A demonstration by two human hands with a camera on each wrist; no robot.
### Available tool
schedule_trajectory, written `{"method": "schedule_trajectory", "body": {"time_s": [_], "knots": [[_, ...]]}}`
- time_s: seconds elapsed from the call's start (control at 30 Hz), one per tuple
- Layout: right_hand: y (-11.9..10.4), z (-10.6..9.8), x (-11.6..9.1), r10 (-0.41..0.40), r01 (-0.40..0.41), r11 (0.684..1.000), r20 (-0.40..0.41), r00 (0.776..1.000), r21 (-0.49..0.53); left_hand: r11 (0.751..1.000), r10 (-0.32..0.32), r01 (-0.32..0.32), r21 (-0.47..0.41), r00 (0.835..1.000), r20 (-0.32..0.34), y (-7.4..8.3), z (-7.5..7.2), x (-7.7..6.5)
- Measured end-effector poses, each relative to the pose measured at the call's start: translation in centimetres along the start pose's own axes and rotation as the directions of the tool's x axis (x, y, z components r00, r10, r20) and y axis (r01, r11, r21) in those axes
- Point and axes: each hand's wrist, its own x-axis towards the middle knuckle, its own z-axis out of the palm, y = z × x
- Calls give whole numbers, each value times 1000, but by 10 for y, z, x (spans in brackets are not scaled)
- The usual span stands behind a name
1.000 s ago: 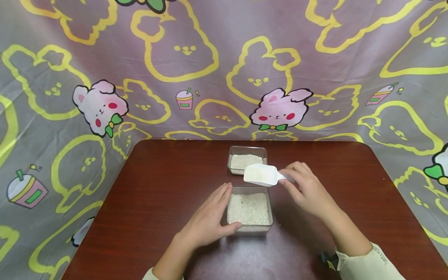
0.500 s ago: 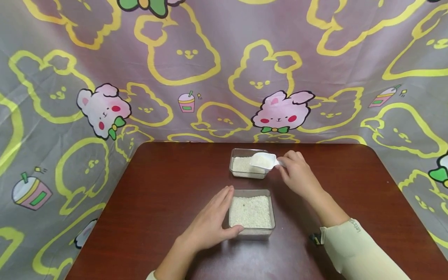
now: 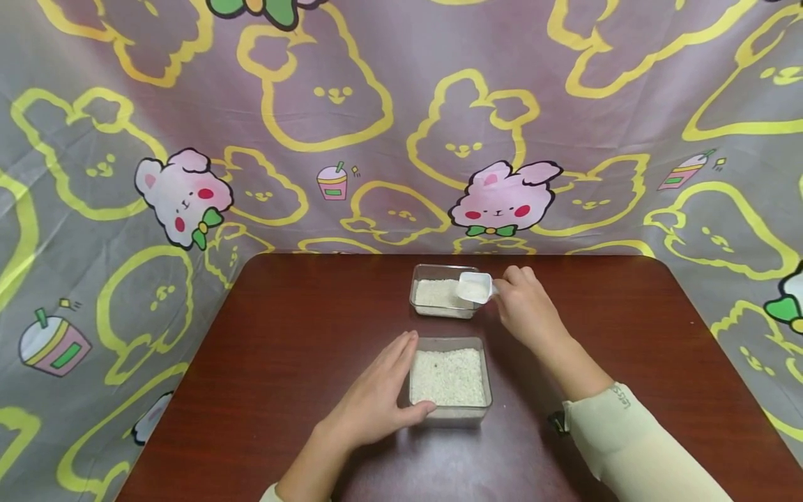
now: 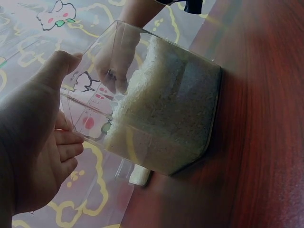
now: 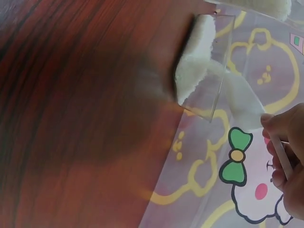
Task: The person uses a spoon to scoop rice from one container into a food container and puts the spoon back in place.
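My right hand [image 3: 527,307] grips the handle of a white scoop [image 3: 475,287], which carries some rice. The scoop's bowl is over the right part of the far clear container [image 3: 426,310], which holds rice too. In the right wrist view, the scoop [image 5: 244,102] tilts down, its lip overlapping the container's wall and the rice [image 5: 194,61]. My left hand [image 3: 376,394] touches the near clear container [image 3: 458,418], fingers straight along the left side and thumb at the front rim. Rice [image 4: 166,95] fills a good part of this container.
Both containers stand on a dark red-brown wooden table [image 3: 282,376], the smaller one farther back. A patterned cloth [image 3: 376,104] hangs behind and at both sides of the table. A few white specks lie on the tabletop.
My right hand has moved the scoop away from between the containers, back over the far one, and tilted it. My left hand stays at the near container.
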Motion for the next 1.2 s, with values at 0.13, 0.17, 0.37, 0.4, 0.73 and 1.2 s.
{"method": "schedule_trajectory", "body": {"time_s": [0.13, 0.17, 0.37, 0.4, 0.73, 1.2], "knots": [[0, 0, 3, -51, 52, 996, 10, 999, -74, 1000, -5, 5, -2, 1000, 3, 0, -1, 0], [1, 0, 3, -66, 67, 994, 12, 998, -91, 1000, -6, 6, -2, 1000, 4, 0, -1, 0], [-1, -2, 7, -152, 150, 971, 4, 988, -184, 1000, -12, 12, 0, 1000, 8, 1, -2, 0], [-2, -2, 7, -161, 158, 968, 3, 987, -194, 1000, -13, 13, -1, 1000, 8, 1, -2, 0], [-4, -6, 6, -95, 94, 988, -2, 995, -126, 1000, -27, 27, -11, 1000, 16, 1, -3, 0], [-8, -38, -7, 217, -224, 960, 62, 974, 167, 1000, -16, 16, -24, 1000, 4, -1, 0, -1]]}}
